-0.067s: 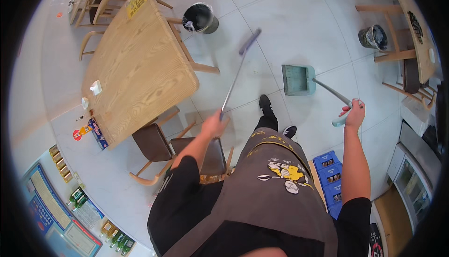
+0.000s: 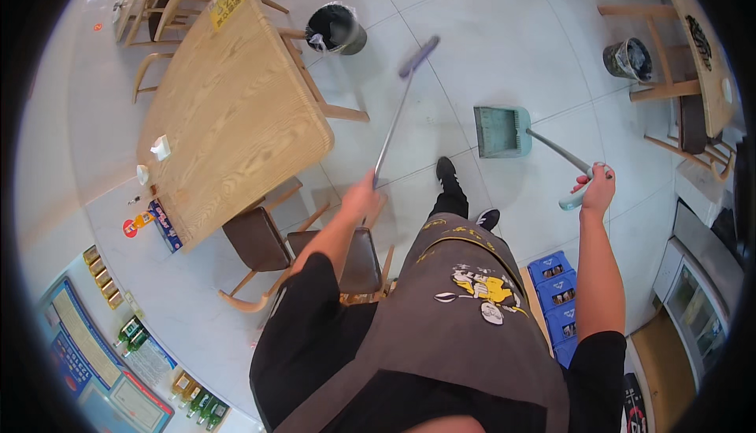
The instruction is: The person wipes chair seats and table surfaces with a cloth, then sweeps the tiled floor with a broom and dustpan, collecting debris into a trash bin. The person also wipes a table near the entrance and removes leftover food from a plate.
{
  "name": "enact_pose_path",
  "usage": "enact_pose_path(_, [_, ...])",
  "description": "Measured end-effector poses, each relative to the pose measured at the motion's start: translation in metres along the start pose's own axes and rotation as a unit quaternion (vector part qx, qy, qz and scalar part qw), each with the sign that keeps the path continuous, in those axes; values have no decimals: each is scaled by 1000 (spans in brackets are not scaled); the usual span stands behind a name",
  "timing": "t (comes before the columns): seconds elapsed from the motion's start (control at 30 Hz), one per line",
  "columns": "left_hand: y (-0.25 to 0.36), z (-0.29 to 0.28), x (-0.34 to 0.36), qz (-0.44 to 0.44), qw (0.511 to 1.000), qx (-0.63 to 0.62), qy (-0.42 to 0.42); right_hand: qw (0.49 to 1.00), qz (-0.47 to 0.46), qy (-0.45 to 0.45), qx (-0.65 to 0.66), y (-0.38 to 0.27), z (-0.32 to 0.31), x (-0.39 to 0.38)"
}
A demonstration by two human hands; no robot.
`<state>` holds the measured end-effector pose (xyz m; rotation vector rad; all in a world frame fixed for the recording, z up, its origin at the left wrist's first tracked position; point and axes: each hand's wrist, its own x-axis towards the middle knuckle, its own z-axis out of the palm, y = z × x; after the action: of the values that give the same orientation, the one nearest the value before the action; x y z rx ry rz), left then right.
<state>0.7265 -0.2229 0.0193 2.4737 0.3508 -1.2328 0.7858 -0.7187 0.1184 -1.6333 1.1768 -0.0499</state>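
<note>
My left hand [image 2: 360,198] is closed round the upper end of a broom [image 2: 396,123] with a thin metal stick. Its purple-grey head [image 2: 419,57] rests on the pale tiled floor, ahead of my feet and slightly left. In my right hand [image 2: 598,190] is the handle of a long-handled dustpan [image 2: 502,132]. The grey-green pan lies on the floor to the right of the broom head, its open side facing left. Whether anything lies in the pan is too small to tell. A bare stretch of tile separates broom and pan.
A wooden table [image 2: 236,110] stands at left, with brown-seated chairs [image 2: 257,240] by its near side. Beyond its corner is a black-lined bin [image 2: 337,29]; another bin [image 2: 628,59] sits under the right table [image 2: 697,47]. Blue crates [image 2: 554,291] stack beside my right leg.
The broom head has shifted slightly away from me and to the left, with my left hand moving along. The dustpan and right hand stay nearly in place.
</note>
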Motion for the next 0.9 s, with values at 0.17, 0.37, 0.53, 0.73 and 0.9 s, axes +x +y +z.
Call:
enact_pose_path(0.17, [90,-34,142,12,996,-65,52,1000,-15,-11,-11,4,-4,1])
enact_pose_path(0.37, [149,-28,161,-25,998,-52,10,1000,-18,-1,-20,4,-16,7])
enact_pose_path(0.53, [58,31,73,6,988,142,-55,1000,-23,-3,3,6,-17,7])
enact_pose_path(0.73, [-22,43,-57,10,983,170,-70,1000,10,-8,-20,0,-27,9])
enact_pose_path(0.9, [8,-1,-82,-59,989,76,-110,997,61,-29,26,19,-74,11])
